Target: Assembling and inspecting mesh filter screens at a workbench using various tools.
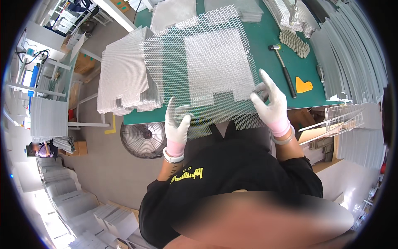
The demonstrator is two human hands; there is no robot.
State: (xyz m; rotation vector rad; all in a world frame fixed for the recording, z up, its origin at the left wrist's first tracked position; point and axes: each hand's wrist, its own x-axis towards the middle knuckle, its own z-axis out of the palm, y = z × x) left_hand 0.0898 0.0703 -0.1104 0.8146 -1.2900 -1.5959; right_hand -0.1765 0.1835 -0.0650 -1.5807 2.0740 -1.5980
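Note:
A large expanded metal mesh sheet (172, 62) lies between my gloved hands, its near side reaching past the front edge of the green table. At its near left edge, my left hand (176, 124) has the thumb on one side and curled fingers on the other, index stretched out. My right hand (271, 106) pinches the right edge in much the same way, index finger pointing up. Through the holes shows a paler, denser mesh sheet (219, 60) with a notched near edge. Both gloves are white with pink cuffs; the fingertips are partly hidden by the mesh.
Stacked mesh sheets (122, 74) stand at the left of the green table (265, 39), with another stack (173, 14) behind. At the right lie a hammer (286, 74), a yellow scraper (304, 85) and several metal strips (294, 43). A floor fan (145, 139) stands below left.

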